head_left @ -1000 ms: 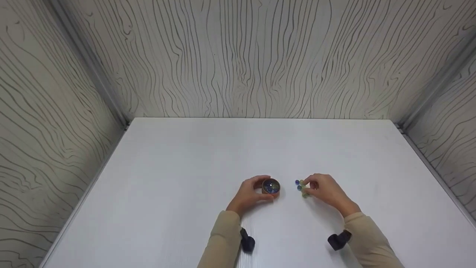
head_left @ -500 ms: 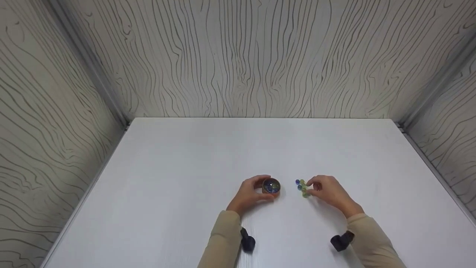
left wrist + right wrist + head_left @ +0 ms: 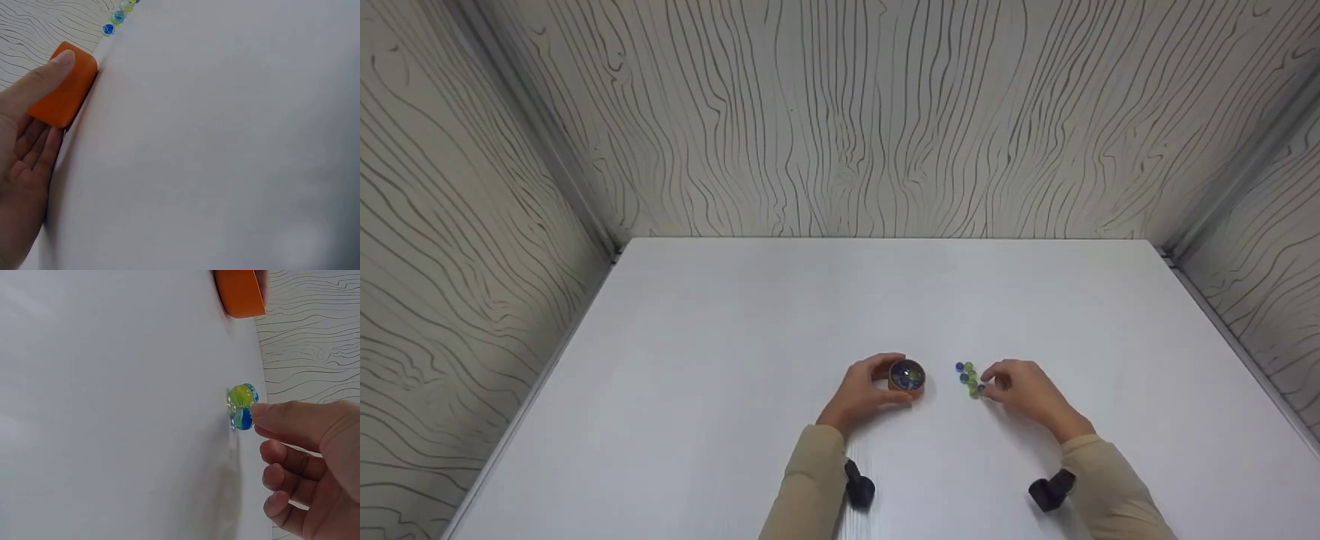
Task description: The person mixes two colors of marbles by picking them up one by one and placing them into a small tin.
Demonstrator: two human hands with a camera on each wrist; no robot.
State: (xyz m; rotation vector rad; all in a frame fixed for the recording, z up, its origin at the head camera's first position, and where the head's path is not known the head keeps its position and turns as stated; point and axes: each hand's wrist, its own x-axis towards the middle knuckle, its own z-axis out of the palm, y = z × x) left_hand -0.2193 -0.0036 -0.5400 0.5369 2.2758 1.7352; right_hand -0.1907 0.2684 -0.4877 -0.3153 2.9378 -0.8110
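My left hand (image 3: 862, 388) grips a small round orange cup (image 3: 72, 87) standing on the white table, its thumb and fingers on opposite sides. Blue and greenish marbles (image 3: 907, 373) show inside the cup. To the right, several blue and yellow-green marbles (image 3: 969, 377) lie clustered on the table. My right hand (image 3: 1024, 388) is at the cluster's right side, thumb and index finger apart. In the right wrist view, its thumb tip reaches a blue marble (image 3: 243, 419) below a yellow-green marble (image 3: 241, 396); the index finger is partly hidden behind the thumb.
The white table (image 3: 735, 322) runs back to a wall (image 3: 840, 120) with a wood-grain pattern. Similar panels stand at both sides. A black wrist camera (image 3: 859, 486) sits on the left sleeve, another black camera (image 3: 1051, 490) on the right.
My right hand has shifted slightly right and toward me, uncovering more of the marbles; a blue one now shows by its thumb. The left hand and cup have stayed in place.
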